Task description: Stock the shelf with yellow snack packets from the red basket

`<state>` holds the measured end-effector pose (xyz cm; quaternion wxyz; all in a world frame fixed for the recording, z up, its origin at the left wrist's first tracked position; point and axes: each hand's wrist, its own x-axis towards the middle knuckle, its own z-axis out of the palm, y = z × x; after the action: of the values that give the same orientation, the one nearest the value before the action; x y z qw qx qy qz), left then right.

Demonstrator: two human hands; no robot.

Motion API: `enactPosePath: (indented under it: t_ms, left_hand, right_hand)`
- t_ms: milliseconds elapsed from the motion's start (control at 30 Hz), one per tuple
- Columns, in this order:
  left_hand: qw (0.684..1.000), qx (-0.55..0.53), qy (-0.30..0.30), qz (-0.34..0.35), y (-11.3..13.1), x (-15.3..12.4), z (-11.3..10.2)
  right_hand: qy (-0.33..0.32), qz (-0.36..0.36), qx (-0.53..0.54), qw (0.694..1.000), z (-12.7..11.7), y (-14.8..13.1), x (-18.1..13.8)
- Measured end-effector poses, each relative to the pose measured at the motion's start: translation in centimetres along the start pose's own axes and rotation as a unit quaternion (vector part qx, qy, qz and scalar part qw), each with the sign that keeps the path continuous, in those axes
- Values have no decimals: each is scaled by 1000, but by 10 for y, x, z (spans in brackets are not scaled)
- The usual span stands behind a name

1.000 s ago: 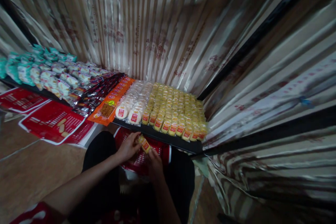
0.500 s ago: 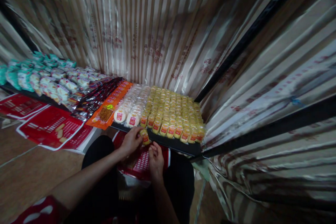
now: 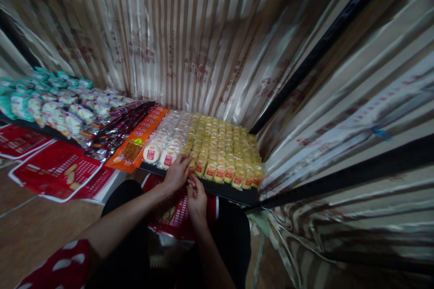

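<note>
My left hand is closed at the front left corner of the rows of yellow snack packets, its fingertips on a small yellow snack packet with a red label. The fingers partly cover that packet. Just below it is my right hand, with thumb and fingers pinched together by the shelf's front edge; what they grip, if anything, is hidden. Many similar yellow packets stand in tight rows to the right. White round packaged cakes lie in two columns beside my left hand.
The goods sit on a low black shelf. Further left are an orange snack bag, dark shiny packets, white packets and teal ones. Red printed bags hang below. Striped curtain and black poles enclose the shelf.
Both hands have moved up to the shelf edge with the yellow packet, which was held in front of the shelf before. It is now against the front of the left yellow column. The view has shifted slightly.
</note>
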<state>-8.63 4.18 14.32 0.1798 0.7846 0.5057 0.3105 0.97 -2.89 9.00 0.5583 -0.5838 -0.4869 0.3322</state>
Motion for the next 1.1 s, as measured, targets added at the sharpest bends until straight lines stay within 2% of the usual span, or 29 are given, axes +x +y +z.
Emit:
enactPosePath:
  t_ms: [200, 367, 567, 700, 867, 1100]
  left_hand:
    - [999, -29, 15, -22, -2, 0, 4]
    - [997, -40, 55, -25, -9, -16, 12]
    - [999, 8, 25, 20, -21, -32, 29]
    - [999, 27, 19, 29, -25, -30, 37]
    - [998, 19, 46, 50, -27, -22, 41]
    - [996, 1, 60, 62, -29, -18, 46]
  right_hand:
    - [6, -39, -41, 998, 2, -4, 7]
    - [12, -51, -71, 996, 2, 1, 10]
    - [11, -43, -79, 996, -1, 6, 10]
    - [45, -64, -135, 988, -8, 2, 14]
    - [39, -79, -201, 976, -14, 6, 20]
    - [40, -70, -211, 974, -13, 14, 19]
